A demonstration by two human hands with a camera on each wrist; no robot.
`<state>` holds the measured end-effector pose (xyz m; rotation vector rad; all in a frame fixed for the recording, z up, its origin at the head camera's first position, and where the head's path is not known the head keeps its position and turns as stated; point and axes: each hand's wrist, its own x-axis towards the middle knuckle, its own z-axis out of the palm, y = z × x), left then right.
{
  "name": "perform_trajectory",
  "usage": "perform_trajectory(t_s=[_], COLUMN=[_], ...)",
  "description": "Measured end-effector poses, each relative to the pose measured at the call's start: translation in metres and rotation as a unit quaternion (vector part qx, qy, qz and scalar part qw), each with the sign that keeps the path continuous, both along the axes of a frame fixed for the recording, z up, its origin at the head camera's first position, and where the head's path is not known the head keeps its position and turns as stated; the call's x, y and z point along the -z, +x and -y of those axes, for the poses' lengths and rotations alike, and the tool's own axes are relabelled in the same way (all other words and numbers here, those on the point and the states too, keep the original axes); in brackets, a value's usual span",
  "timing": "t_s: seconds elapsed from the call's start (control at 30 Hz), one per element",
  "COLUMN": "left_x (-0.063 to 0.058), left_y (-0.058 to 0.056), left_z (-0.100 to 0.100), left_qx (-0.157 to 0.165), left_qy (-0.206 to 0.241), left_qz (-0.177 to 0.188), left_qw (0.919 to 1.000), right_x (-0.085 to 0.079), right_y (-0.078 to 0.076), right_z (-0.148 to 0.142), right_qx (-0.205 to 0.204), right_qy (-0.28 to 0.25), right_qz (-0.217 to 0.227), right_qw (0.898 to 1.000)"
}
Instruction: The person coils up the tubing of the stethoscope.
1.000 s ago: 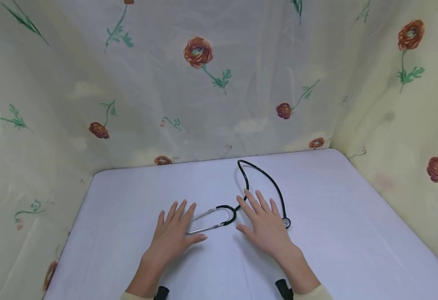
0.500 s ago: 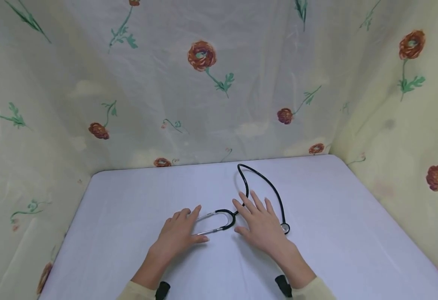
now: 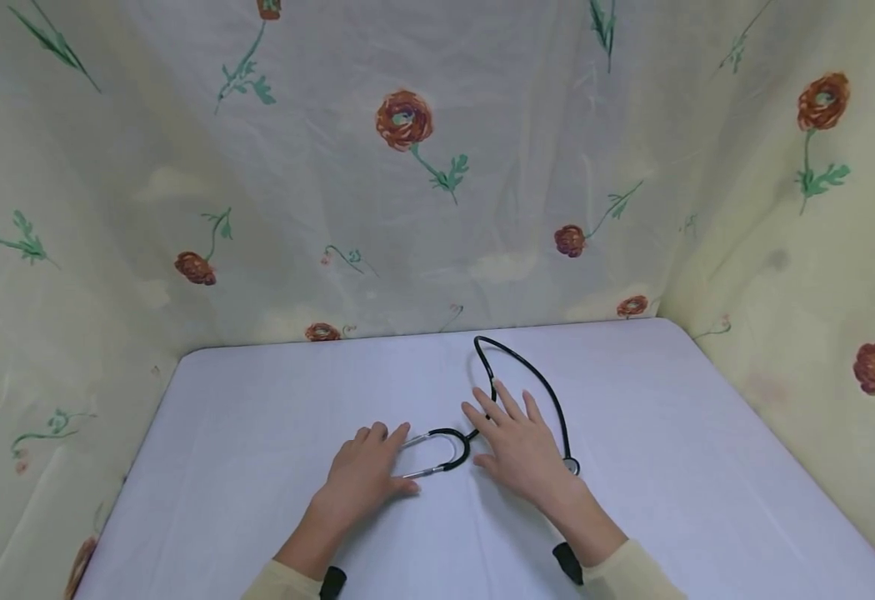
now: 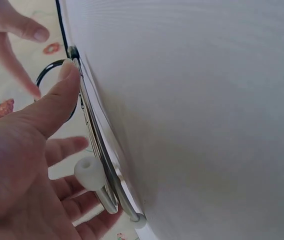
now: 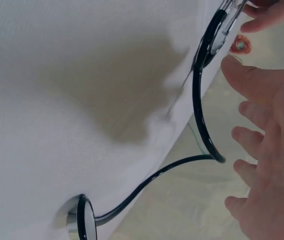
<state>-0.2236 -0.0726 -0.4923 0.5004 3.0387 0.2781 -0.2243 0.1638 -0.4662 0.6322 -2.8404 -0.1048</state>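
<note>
A stethoscope with black tubing (image 3: 552,393) and metal ear tubes (image 3: 427,472) lies on the white-covered table. Over its ear-tube end is my left hand (image 3: 362,475), thumb and index finger spread, the other fingers bent. In the left wrist view, the thumb is close to the metal tubes and a white ear tip (image 4: 89,173) sits near the fingers; contact is hard to judge. My right hand (image 3: 522,457) hovers palm down with fingers spread above the tubing, casting a shadow. The round chest piece (image 5: 87,220) rests beyond it on the cloth.
The table (image 3: 257,400) has a pale cloth top with rounded far corners. Flower-patterned curtains (image 3: 482,250) enclose it at the back and both sides. A black wrist strap part (image 3: 332,582) shows by the left sleeve.
My left hand has shifted right along the ear tubes, and its outer fingers have bent. The right hand has moved slightly left, fingers still spread. The head view has tilted up a little.
</note>
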Motion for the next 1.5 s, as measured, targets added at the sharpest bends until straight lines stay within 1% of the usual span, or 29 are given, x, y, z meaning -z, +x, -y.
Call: perform_trajectory(t_s=[0.1, 0.27, 0.37, 0.47, 0.57, 0.73, 0.87, 1.0, 1.2, 1.37, 1.5], left_x=[-0.001, -0.002, -0.002, -0.002, -0.002, -0.003, -0.003, -0.002, -0.004, -0.007, -0.007], left_y=[-0.002, -0.003, -0.004, -0.005, -0.004, -0.001, 0.001, 0.000, 0.000, 0.001, 0.002], left_z=[-0.001, -0.003, -0.004, -0.005, -0.005, -0.005, -0.005, -0.004, -0.004, -0.003, -0.002], left_qx=[0.002, 0.005, 0.003, 0.000, -0.001, 0.002, 0.006, 0.003, 0.001, 0.006, 0.015], left_qy=[-0.012, -0.017, -0.026, -0.031, -0.025, -0.010, -0.001, -0.008, -0.008, -0.008, -0.010], left_qz=[0.001, 0.009, 0.007, 0.006, 0.007, 0.000, -0.003, -0.004, 0.007, 0.016, 0.011], left_qw=[0.9999, 0.9998, 0.9996, 0.9995, 0.9997, 0.9999, 1.0000, 1.0000, 0.9999, 0.9998, 0.9998], right_x=[0.001, 0.005, 0.006, 0.006, 0.006, 0.006, 0.007, 0.008, 0.006, 0.003, 0.000], right_y=[-0.002, -0.004, -0.007, -0.010, -0.012, -0.016, -0.017, -0.019, -0.019, -0.017, -0.015], right_z=[0.000, -0.002, -0.003, -0.003, -0.002, 0.001, 0.003, 0.004, 0.004, 0.005, 0.007], right_qx=[-0.007, -0.019, -0.032, -0.038, -0.037, -0.037, -0.041, -0.045, -0.046, -0.042, -0.030], right_qy=[0.011, 0.033, 0.036, 0.039, 0.043, 0.051, 0.040, 0.024, 0.002, -0.031, -0.047], right_qz=[-0.010, -0.028, -0.039, -0.039, -0.038, -0.056, -0.067, -0.072, -0.074, -0.081, -0.091], right_qw=[1.000, 0.999, 0.998, 0.998, 0.998, 0.996, 0.996, 0.996, 0.996, 0.995, 0.994])
